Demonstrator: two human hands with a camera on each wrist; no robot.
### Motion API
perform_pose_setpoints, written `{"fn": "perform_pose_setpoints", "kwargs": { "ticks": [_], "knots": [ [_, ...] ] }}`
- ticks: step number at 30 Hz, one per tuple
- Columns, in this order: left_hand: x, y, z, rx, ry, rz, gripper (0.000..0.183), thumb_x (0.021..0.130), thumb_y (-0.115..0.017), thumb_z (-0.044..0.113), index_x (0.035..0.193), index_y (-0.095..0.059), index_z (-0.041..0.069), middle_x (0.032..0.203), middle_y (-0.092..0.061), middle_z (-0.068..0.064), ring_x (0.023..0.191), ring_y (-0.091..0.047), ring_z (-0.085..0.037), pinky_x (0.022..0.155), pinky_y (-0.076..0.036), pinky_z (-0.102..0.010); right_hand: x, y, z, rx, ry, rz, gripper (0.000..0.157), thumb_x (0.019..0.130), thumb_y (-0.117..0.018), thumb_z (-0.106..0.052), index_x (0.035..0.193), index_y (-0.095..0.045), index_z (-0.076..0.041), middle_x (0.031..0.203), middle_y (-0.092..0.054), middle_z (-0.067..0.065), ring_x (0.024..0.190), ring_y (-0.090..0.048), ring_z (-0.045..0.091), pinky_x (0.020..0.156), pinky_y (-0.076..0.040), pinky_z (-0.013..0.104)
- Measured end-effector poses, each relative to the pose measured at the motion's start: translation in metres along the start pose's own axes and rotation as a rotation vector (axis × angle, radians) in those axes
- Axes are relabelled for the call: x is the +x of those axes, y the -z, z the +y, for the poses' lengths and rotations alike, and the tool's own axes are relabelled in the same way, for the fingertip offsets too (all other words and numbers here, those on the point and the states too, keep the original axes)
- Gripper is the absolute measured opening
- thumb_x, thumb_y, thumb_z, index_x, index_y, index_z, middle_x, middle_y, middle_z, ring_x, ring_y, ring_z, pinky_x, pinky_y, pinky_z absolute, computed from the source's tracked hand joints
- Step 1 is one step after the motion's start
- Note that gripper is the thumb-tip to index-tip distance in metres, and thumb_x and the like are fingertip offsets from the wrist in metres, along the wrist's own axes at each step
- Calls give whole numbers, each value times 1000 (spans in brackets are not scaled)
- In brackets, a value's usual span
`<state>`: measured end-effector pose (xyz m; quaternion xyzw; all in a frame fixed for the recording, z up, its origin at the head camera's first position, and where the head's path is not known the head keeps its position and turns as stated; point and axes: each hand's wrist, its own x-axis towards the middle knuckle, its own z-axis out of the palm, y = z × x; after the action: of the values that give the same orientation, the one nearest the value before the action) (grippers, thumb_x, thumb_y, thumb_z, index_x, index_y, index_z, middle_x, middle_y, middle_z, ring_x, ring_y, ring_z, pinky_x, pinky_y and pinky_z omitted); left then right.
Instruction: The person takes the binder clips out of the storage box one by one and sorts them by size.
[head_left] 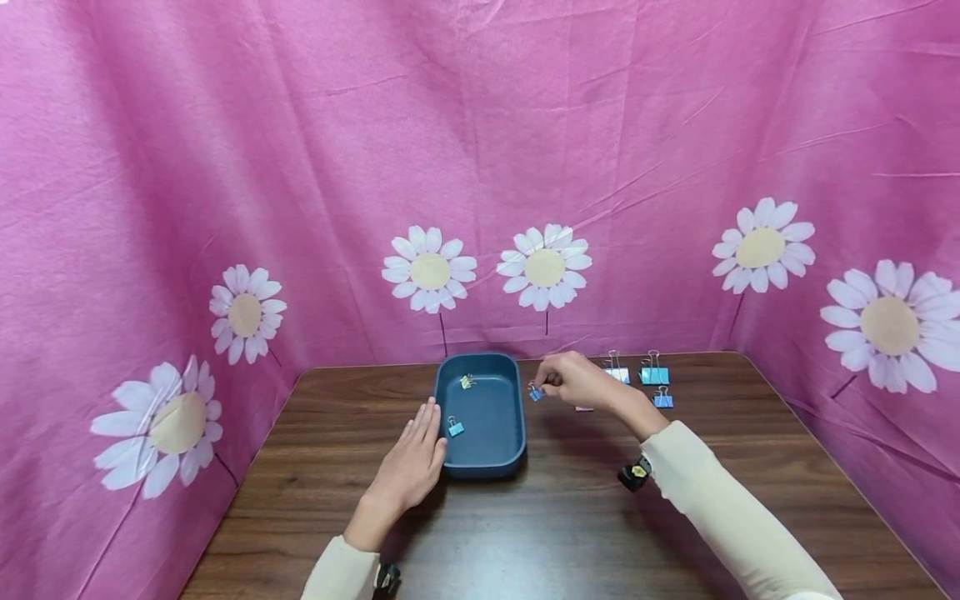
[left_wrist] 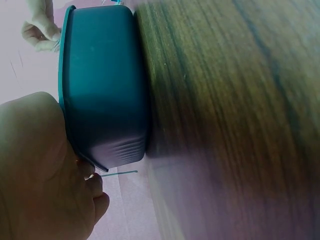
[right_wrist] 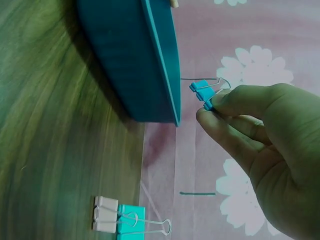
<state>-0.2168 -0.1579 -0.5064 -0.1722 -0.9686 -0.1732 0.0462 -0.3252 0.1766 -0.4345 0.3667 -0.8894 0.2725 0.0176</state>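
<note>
My right hand (head_left: 576,380) pinches a small blue binder clip (head_left: 535,392) between thumb and finger, just off the right rim of a dark blue tray (head_left: 522,433). In the right wrist view the clip (right_wrist: 203,94) hangs from the fingertips, above the level of the tray's rim. Fingers straight, my left hand (head_left: 411,460) rests against the tray's left side; the left wrist view shows it along the rim. Inside the tray lie a yellow binder clip (head_left: 467,382) near the back and a light blue binder clip (head_left: 455,427) near the left wall.
Right of the tray stand a large blue binder clip (head_left: 617,374), a large teal binder clip (head_left: 654,375) and a smaller blue one (head_left: 663,401). A pink clip (head_left: 583,408) is mostly hidden under my right hand. A pink cloth with daisies (head_left: 480,167) hangs behind the wooden table (head_left: 480,542).
</note>
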Motion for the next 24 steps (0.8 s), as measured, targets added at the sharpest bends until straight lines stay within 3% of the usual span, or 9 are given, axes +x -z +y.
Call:
{"fn": "perform_pose_setpoints", "kwargs": {
  "ticks": [8,16,24],
  "knots": [
    [-1,1,1,5,-8,10,59,115,-43,22,163,-31,-9,175,-25,-23,163,-27,-39,132,-29,-54,-16,3,10,60,-20,-3,11,94,-73,4,94,-78,-7,90,-79,7,73,-73,17,66,-59,21],
    [0,0,0,6,-8,9,59,115,-44,22,163,-31,-9,175,-25,-23,163,-27,-39,132,-30,-54,-31,4,23,46,-7,28,12,94,-74,4,92,-77,-8,88,-78,2,71,-64,0,63,-59,21],
    [0,1,1,4,-11,11,59,115,-43,22,163,-30,-9,175,-25,-23,162,-28,-40,132,-30,-55,-46,6,30,48,-79,22,16,95,-73,3,92,-76,-13,85,-72,-6,75,-63,1,68,-59,23]
  ]
}}
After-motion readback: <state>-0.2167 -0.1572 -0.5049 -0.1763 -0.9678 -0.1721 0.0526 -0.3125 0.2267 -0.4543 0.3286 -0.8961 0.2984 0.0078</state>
